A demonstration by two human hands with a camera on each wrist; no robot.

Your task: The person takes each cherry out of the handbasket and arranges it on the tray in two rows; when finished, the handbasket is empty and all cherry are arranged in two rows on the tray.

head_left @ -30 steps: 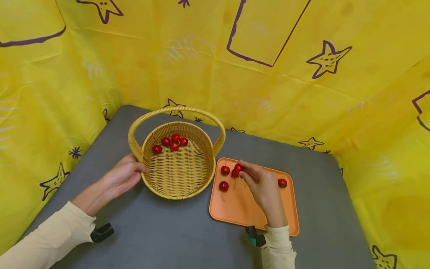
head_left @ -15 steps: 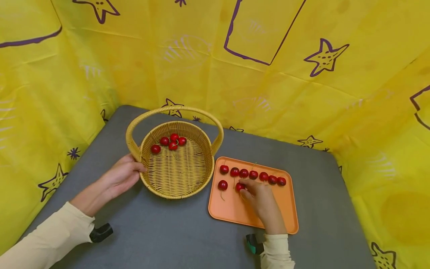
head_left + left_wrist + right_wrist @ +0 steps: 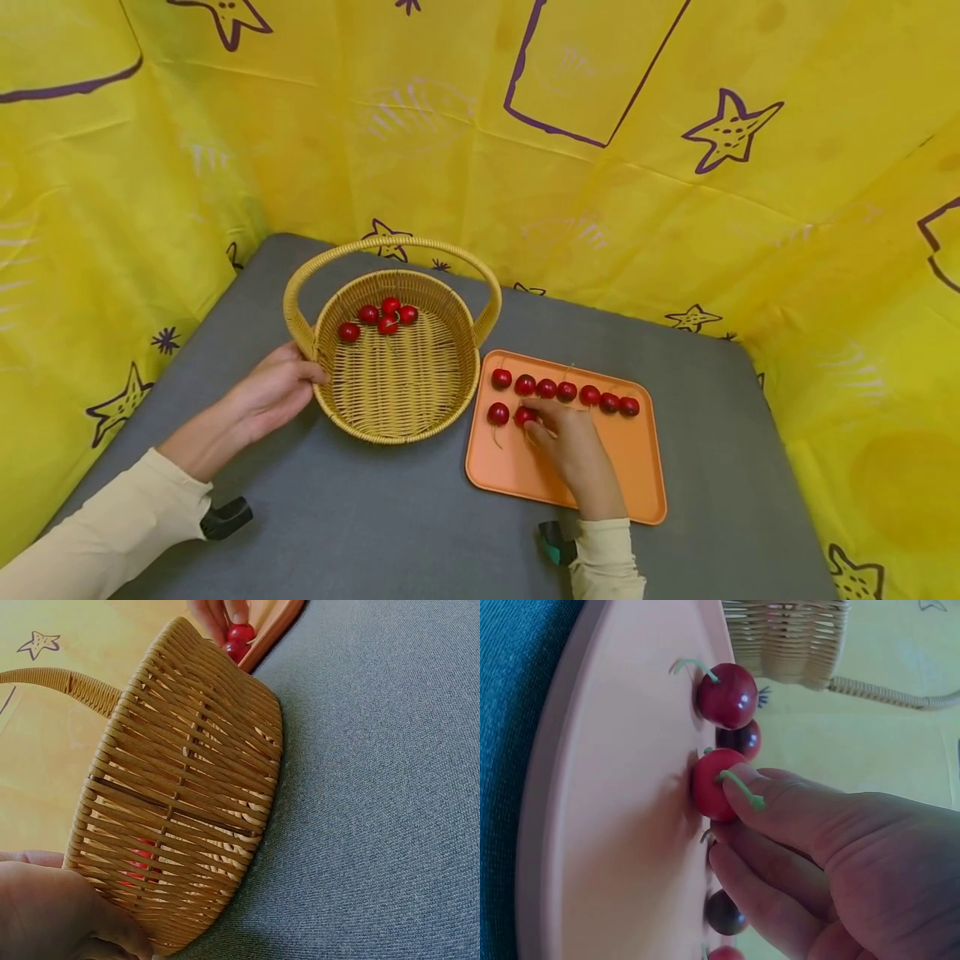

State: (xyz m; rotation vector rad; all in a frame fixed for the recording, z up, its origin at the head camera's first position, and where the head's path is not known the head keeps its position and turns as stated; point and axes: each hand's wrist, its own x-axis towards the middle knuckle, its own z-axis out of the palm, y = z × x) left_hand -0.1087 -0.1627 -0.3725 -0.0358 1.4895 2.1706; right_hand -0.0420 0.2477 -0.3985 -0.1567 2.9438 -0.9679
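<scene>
With thumb and fingers, my right hand (image 3: 573, 446) pinches a red cherry (image 3: 714, 784) with a green stem, low over the orange tray (image 3: 637, 467). Just left of it on the tray lies another cherry (image 3: 498, 414). Behind them, several cherries (image 3: 567, 392) form a row along the tray's far side. My left hand (image 3: 277, 387) grips the left rim of a round wicker basket (image 3: 397, 392) with a tall arched handle. Inside the basket, several cherries (image 3: 368, 314) sit toward the back left. In the left wrist view, the basket's woven wall (image 3: 180, 780) hides most of its inside.
The tray stands on a grey cloth-covered table (image 3: 360, 517), close to the basket's right side. Yellow patterned fabric (image 3: 450, 167) hangs behind the table and along both sides. The basket handle (image 3: 393, 242) arches above the basket's far side.
My right hand has brought a cherry from the back row toward the front, then left beside the front cherry. The left hand stays on the basket rim.
</scene>
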